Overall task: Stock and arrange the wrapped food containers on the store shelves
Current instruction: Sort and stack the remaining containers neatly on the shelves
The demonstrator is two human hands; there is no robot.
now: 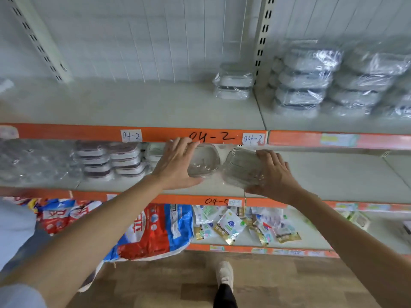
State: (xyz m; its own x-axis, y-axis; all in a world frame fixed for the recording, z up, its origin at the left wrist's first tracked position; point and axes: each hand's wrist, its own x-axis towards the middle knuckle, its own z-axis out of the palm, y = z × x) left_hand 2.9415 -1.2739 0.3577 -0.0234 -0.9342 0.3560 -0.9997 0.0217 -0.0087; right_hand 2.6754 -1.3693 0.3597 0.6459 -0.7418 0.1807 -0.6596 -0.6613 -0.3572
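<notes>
L hand (175, 165) on clear container (203, 161), R hand (272, 172) gripping another (241, 167)

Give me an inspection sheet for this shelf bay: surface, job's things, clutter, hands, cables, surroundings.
Surface: middle shelf, pale, orange front edge; bare to the right of the hands.
Job's things: two clear containers side by side at the shelf front, left container, right container; wrapped stacks on the same shelf at left and on the upper shelf.
Clutter: loose sachets and a red and blue bag on the lower shelf.
Hands: left hand rests on the left container, fingers extended; right hand grips the right container.
Cables: nothing seen.
Surroundings: shelf labels reading 04-2; wood-pattern floor.
</notes>
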